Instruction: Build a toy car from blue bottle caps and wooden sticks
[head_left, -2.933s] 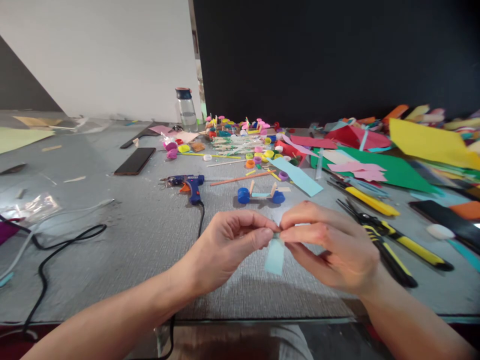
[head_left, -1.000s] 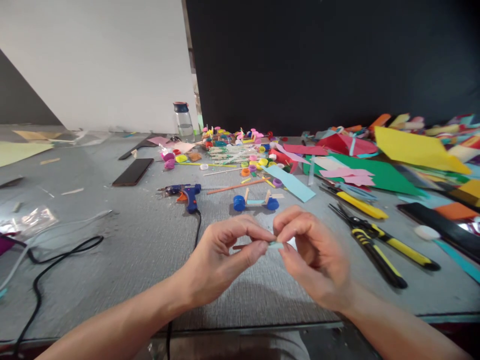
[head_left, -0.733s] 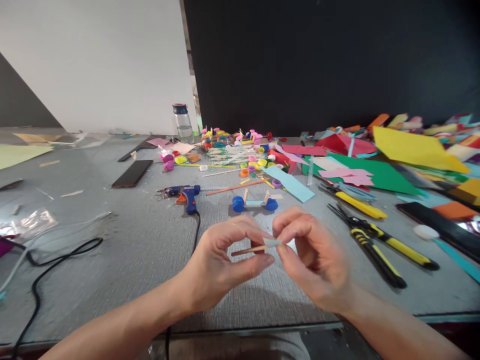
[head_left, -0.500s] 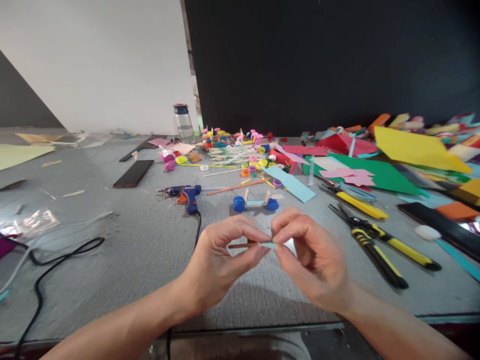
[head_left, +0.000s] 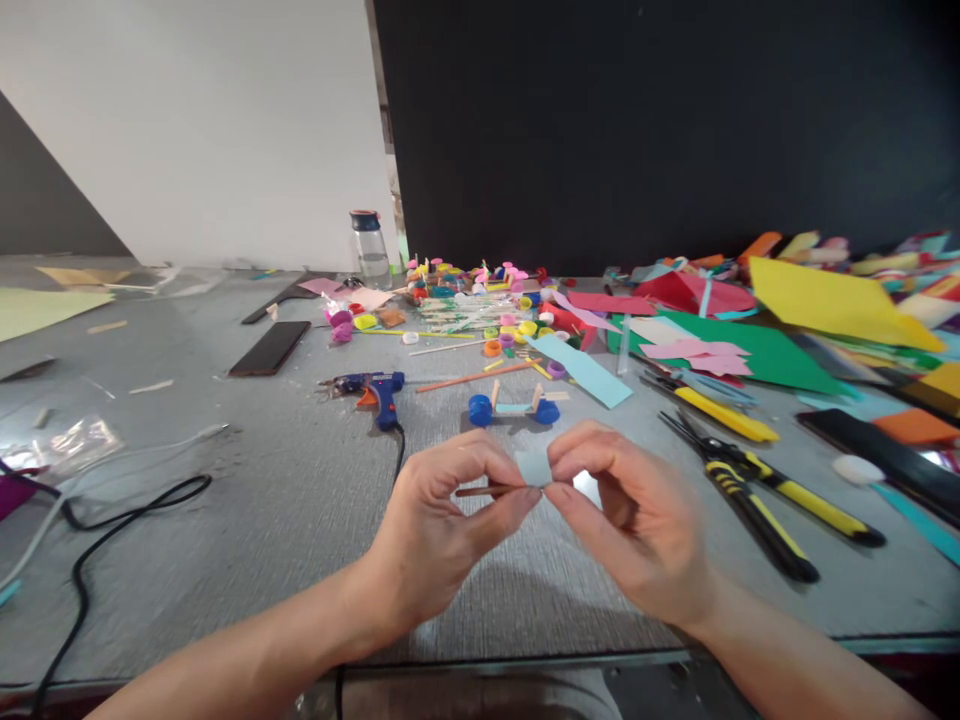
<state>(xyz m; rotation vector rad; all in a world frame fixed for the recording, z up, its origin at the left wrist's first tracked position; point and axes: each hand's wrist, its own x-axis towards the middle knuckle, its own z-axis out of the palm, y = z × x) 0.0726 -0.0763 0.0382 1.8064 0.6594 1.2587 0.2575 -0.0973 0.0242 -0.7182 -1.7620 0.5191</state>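
Between my two hands, over the table's front part, is a small piece of light blue paper [head_left: 535,467]. My left hand [head_left: 457,510] is closed in a pinch on the paper and on a thin brown stick [head_left: 478,491], whose end juts out behind the fingers. The thumb and forefinger of my right hand [head_left: 630,510] pinch the paper's right side. Just beyond my hands stands a small construction with blue bottle caps [head_left: 481,410], wooden pieces and a light blue strip. Fingers hide part of the stick and the paper's lower edge.
A blue hot glue gun [head_left: 379,392] lies left of centre, its black cord running toward the front edge. Black-and-yellow pliers [head_left: 750,490] and a yellow-handled cutter [head_left: 724,413] lie at right. Farther back are coloured paper sheets [head_left: 840,300], a phone [head_left: 270,348] and a water bottle [head_left: 369,248].
The light blue paper, seen nearly edge-on before, now stands up with its face showing between my fingertips. Both hands keep their pinch in about the same place.
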